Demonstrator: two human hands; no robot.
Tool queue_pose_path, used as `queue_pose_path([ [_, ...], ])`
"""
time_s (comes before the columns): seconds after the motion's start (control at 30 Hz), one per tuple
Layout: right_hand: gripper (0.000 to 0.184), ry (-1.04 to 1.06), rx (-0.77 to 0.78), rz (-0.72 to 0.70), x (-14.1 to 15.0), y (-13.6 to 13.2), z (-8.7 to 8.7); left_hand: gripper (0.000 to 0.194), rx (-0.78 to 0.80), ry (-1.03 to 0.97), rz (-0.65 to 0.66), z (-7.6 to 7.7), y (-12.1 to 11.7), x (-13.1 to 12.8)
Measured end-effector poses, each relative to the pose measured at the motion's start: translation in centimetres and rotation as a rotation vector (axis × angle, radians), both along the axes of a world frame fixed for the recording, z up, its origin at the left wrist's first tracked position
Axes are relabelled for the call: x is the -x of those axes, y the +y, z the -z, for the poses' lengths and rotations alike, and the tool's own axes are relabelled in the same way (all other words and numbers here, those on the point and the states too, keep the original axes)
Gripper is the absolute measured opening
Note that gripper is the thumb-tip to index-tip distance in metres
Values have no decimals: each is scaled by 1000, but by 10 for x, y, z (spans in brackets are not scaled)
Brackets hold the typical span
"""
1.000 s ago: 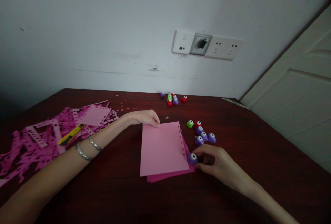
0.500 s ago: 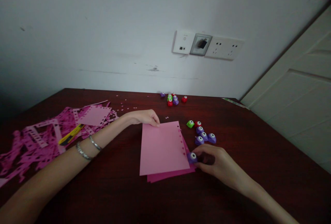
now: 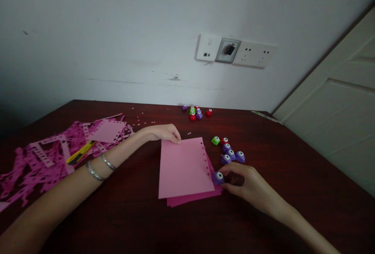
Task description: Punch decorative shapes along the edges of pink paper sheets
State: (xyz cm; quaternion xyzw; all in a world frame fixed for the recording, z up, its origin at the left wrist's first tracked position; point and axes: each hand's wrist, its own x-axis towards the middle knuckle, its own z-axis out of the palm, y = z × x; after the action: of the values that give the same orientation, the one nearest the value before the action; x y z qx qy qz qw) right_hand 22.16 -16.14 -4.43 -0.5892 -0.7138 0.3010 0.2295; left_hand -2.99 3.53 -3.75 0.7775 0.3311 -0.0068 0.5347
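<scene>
A light pink sheet (image 3: 183,168) lies on darker pink sheets in the middle of the dark wooden table (image 3: 140,222). A row of punched holes runs down its right edge. My left hand (image 3: 164,133) presses the sheet's far left corner with its fingertips together. My right hand (image 3: 244,181) grips a small purple paper punch (image 3: 217,177) set against the sheet's right edge, near the lower end of the hole row.
Several small punches, purple, green and red (image 3: 228,150), sit just beyond my right hand; another cluster (image 3: 195,112) lies near the wall. Cut pink paper scraps (image 3: 43,156) and a yellow utility knife (image 3: 80,152) cover the table's left. Wall sockets (image 3: 236,52) and a door (image 3: 336,113) stand behind.
My right hand and the purple punch have crept slightly up along the sheet's right edge. The left hand has stayed put.
</scene>
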Motion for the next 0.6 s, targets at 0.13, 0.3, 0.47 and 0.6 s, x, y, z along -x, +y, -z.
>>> queue_pose_path([
  [0.13, 15, -4, 0, -1, -1, 0, 1, 18, 13, -3, -6, 1, 0, 0],
  [0.3, 16, -5, -7, -6, -1, -1, 0, 19, 21, -2, -7, 1, 1, 0],
  [0.47, 17, -12, 4, -8, -1, -1, 1, 20, 8, 5, -10, 0, 0, 0],
  [0.6, 18, -8, 12, -16, -2, 1, 2, 19, -11, 10, -13, 0, 0, 0],
])
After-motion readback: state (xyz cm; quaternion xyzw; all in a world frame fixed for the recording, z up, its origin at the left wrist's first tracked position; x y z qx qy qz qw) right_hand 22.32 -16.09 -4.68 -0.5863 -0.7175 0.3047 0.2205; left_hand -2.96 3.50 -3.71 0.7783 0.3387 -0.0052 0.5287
